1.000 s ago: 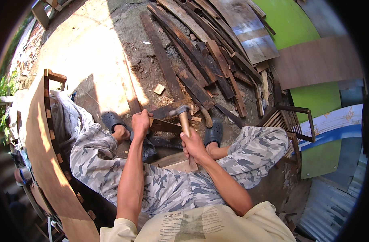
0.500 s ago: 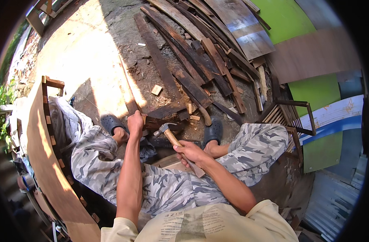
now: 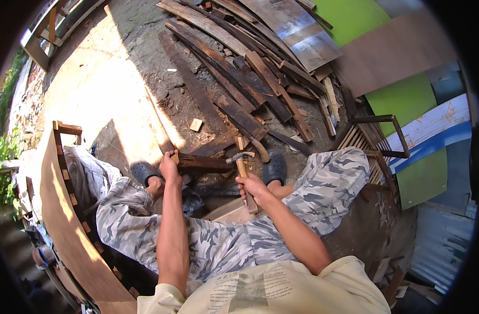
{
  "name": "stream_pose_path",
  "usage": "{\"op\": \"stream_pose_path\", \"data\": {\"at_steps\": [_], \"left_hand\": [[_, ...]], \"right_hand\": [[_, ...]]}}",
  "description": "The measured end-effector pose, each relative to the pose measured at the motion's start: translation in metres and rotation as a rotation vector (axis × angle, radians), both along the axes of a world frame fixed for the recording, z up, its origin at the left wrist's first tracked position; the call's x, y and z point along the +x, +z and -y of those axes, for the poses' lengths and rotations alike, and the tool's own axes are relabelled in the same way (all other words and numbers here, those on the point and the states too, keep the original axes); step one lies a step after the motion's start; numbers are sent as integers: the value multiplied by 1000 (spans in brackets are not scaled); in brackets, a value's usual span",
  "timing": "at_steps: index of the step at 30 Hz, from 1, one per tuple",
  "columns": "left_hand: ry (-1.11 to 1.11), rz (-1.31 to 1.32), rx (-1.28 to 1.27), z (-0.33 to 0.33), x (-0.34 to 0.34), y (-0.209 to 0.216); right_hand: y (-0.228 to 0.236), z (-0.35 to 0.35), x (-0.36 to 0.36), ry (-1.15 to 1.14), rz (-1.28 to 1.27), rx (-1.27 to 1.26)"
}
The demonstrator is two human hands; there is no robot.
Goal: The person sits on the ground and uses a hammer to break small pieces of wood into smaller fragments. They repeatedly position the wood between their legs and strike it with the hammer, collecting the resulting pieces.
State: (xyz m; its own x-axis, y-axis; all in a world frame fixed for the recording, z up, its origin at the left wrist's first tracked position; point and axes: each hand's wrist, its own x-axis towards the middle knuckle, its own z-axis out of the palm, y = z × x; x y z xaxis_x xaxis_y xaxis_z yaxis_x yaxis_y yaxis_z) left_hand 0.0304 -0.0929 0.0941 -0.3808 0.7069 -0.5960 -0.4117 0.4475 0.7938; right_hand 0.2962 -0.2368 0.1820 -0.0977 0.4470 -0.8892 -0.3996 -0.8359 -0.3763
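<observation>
The person sits low over the ground with both knees spread, working on a dark wooden block (image 3: 200,163) that lies on the concrete floor (image 3: 108,99) between the two dark clogs.

Left hand (image 3: 170,166): fingers closed on the left end of the wooden block, pinning it in place. Right hand (image 3: 254,187): fingers wrapped tight around the wooden handle of a claw hammer (image 3: 243,168). The hammer head sits at about 12 o'clock from the right hand, just beside the right end of the block; whether it touches the wood cannot be told.

Hazards, as judged from this position:

- The left hand holds the same piece that the hammer addresses. A glancing blow, or a block that skids leftward, puts the head on the holding fingers.
- The right clog (image 3: 274,166) lies at 3 o'clock from the hammer head, close by. A missed swing lands on the foot.
- The left clog (image 3: 143,171) lies at 9 o'clock, just beside the left hand; the block may kick against it.
- The block rests on rough, littered ground. It may rock or roll under impact.
- The plank pile (image 3: 250,68) at 12 o'clock is old wood; hidden nails and splinters are likely.
</observation>
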Motion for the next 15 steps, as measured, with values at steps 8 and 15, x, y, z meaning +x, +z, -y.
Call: {"op": "stream_pose_path", "data": {"at_steps": [8, 15], "left_hand": [[-43, 168, 119, 16, 54, 62], [-250, -76, 113, 18, 60, 54]], "right_hand": [[14, 10, -6, 506, 507, 308], [48, -3, 3, 388, 245, 227]]}}
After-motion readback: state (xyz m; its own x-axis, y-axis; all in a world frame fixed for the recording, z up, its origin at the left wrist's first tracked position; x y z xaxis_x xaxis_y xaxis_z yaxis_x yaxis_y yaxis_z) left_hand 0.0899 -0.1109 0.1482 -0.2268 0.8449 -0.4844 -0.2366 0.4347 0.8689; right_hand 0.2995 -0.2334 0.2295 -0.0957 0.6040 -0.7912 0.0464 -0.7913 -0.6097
